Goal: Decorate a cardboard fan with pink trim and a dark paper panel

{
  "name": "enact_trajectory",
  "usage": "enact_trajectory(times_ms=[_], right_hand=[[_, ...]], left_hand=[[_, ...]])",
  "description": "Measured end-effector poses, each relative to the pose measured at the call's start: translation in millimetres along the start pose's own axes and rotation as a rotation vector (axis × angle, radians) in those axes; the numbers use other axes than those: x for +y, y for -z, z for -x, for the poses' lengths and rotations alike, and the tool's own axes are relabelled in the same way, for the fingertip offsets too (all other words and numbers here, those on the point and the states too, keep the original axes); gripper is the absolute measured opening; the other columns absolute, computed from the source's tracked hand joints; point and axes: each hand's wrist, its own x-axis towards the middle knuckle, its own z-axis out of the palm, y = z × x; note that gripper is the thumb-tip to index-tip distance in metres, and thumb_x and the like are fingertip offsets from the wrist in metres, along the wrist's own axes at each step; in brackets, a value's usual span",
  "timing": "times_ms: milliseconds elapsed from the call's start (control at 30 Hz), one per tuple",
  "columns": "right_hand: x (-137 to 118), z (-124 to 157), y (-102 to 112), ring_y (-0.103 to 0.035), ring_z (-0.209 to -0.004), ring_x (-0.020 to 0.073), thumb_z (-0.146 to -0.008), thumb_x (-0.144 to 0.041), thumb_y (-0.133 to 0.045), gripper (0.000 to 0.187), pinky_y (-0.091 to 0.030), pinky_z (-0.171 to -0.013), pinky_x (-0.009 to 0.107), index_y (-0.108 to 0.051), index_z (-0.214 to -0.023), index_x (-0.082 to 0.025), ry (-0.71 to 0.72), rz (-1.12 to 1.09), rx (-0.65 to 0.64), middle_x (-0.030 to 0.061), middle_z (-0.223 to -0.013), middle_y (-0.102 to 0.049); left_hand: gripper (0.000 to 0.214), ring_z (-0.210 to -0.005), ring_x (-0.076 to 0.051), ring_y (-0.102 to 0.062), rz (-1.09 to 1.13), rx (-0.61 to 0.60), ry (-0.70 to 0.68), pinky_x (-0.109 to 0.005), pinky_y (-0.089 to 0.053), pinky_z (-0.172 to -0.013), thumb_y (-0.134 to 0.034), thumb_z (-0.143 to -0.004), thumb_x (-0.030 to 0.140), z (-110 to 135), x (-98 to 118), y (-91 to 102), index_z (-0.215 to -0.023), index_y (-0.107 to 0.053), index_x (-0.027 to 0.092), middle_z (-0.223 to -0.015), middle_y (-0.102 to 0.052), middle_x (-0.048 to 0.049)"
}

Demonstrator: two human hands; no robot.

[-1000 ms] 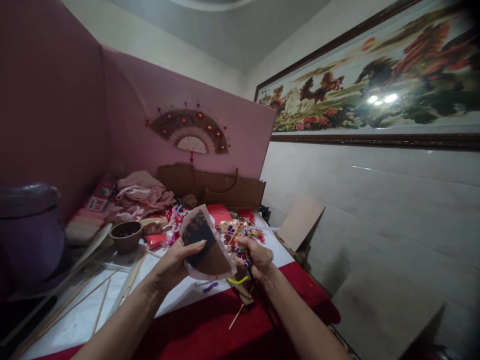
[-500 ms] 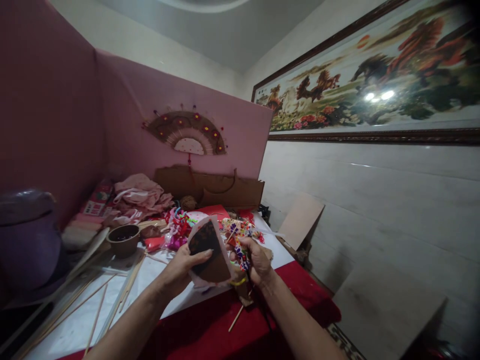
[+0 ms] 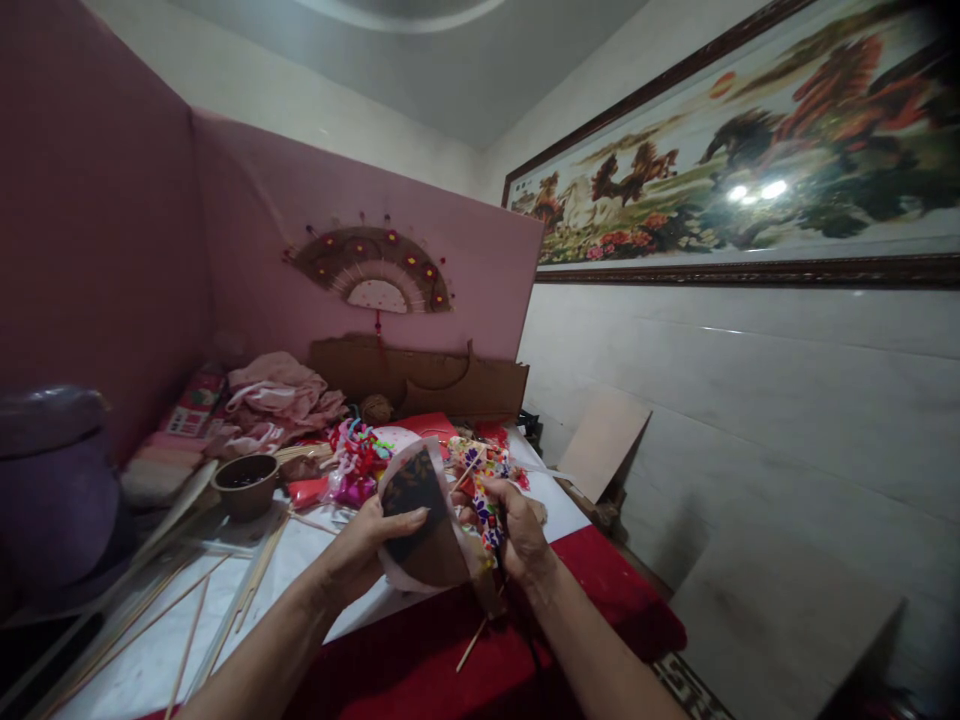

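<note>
My left hand (image 3: 379, 545) is closed on a flat dark panel (image 3: 420, 500) with a pale pinkish border and a faint leaf pattern, its thumb lying across the front. Close beside the panel's right edge, my right hand (image 3: 521, 535) is curled with fingers together around a piece of white cloth with bright floral print (image 3: 489, 515). A thin wooden stick (image 3: 466, 470) slants up between the hands. Below them, a brown cardboard strip (image 3: 489, 598) and another thin stick (image 3: 472, 645) show over the red cloth. The right fingertips are partly hidden.
A brown bowl of dark liquid (image 3: 246, 485) stands left on the white-and-red-covered table (image 3: 420, 660). Behind the hands lie colourful pipe cleaners (image 3: 358, 450) and pink cloth (image 3: 281, 390). Long sticks (image 3: 191, 635) lie front left. A decorated fan (image 3: 375, 265) hangs on the pink board.
The panel has tilted slightly and dropped a little in my left hand. My right hand has shifted only slightly, still gripping the floral cloth.
</note>
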Motion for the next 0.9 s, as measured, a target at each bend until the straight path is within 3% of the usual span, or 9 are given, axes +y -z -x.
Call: enact_trajectory(times_ms=[100,267,333,433,500,600,667,800,900], right_hand=[[0,-2,0,-0.063,-0.047,0.0124,-0.073,-0.025,-0.06,0.022,-0.052,-0.046,0.02,-0.067,-0.087,-0.01,0.035,0.023,0.019,0.0072,-0.07,-0.072],[-9,-10,23,-0.068,-0.064,0.0155,-0.069,-0.025,-0.063,0.023,-0.05,-0.043,0.017,-0.065,-0.088,-0.012,0.136,-0.008,0.202,0.0067,-0.081,-0.072],[-13,-10,32,-0.065,-0.056,0.0129,-0.069,-0.027,-0.063,0.022,-0.044,-0.036,0.015,-0.064,-0.086,-0.013,0.126,-0.017,0.224,0.0051,-0.077,-0.071],[-16,-2,37,-0.049,-0.037,0.0057,-0.07,-0.031,-0.064,0.02,-0.034,-0.029,0.014,-0.062,-0.078,-0.012,0.085,-0.013,0.172,0.0012,-0.063,-0.065],[-15,8,34,-0.041,-0.035,0.0035,-0.07,-0.032,-0.066,0.022,-0.029,-0.029,0.013,-0.062,-0.081,-0.013,0.08,0.013,0.124,-0.0012,-0.061,-0.062],[-12,25,25,-0.04,-0.039,0.0035,-0.071,-0.032,-0.068,0.025,-0.03,-0.033,0.013,-0.063,-0.089,-0.015,0.072,0.089,0.06,-0.0011,-0.066,-0.06],[-10,37,17,-0.039,-0.041,0.0033,-0.071,-0.033,-0.068,0.023,-0.031,-0.035,0.015,-0.063,-0.081,-0.013,0.035,0.138,0.003,0.0001,-0.067,-0.059],[-6,57,3,-0.035,-0.041,0.0044,-0.071,-0.036,-0.068,0.025,-0.029,-0.039,0.016,-0.06,-0.066,-0.012,-0.037,0.293,-0.094,-0.0044,-0.049,-0.044],[0,68,-3,-0.038,-0.043,0.0062,-0.076,-0.045,-0.062,0.033,-0.03,-0.041,0.018,-0.061,-0.068,-0.013,-0.026,0.504,-0.139,-0.0039,-0.048,-0.043]], left_hand=[[0.03,-0.075,-0.021,-0.066,-0.024,0.04,-0.004,-0.031,-0.05,-0.075,-0.075,-0.062,0.016,0,2,5.4,-0.092,-0.07,0.017,-0.087,-0.072,-0.0085],[0.023,-0.073,-0.019,-0.066,-0.074,0.135,-0.005,-0.028,-0.051,-0.07,-0.075,-0.062,0.016,-2,11,16.7,-0.084,-0.07,0.015,-0.081,-0.072,-0.0068],[0.022,-0.073,-0.02,-0.066,-0.065,0.151,-0.024,-0.029,-0.051,-0.071,-0.075,-0.063,0.016,-3,13,18.4,-0.084,-0.069,0.015,-0.081,-0.072,-0.0066],[0.025,-0.072,-0.021,-0.067,-0.05,0.18,-0.065,-0.029,-0.051,-0.07,-0.076,-0.061,0.015,-5,15,18.5,-0.085,-0.069,0.015,-0.081,-0.073,-0.0078],[0.027,-0.071,-0.021,-0.067,-0.02,0.204,-0.095,-0.029,-0.052,-0.069,-0.077,-0.059,0.014,-5,16,18.0,-0.085,-0.069,0.014,-0.082,-0.073,-0.0087],[0.029,-0.07,-0.019,-0.067,0.039,0.234,-0.141,-0.026,-0.052,-0.068,-0.077,-0.059,0.012,-3,20,17.1,-0.087,-0.069,0.013,-0.084,-0.073,-0.0081],[0.026,-0.068,-0.017,-0.067,0.06,0.24,-0.183,-0.025,-0.052,-0.068,-0.076,-0.06,0.011,-2,24,16.5,-0.086,-0.069,0.013,-0.081,-0.073,-0.0067],[0.028,-0.072,-0.016,-0.067,0.099,0.225,-0.246,-0.023,-0.052,-0.071,-0.073,-0.065,0.01,3,32,15.1,-0.092,-0.069,0.015,-0.081,-0.074,-0.0049],[0.037,-0.079,-0.017,-0.067,0.127,0.23,-0.287,-0.024,-0.052,-0.074,-0.071,-0.068,0.01,6,36,13.9,-0.103,-0.066,0.018,-0.087,-0.074,-0.0043]])
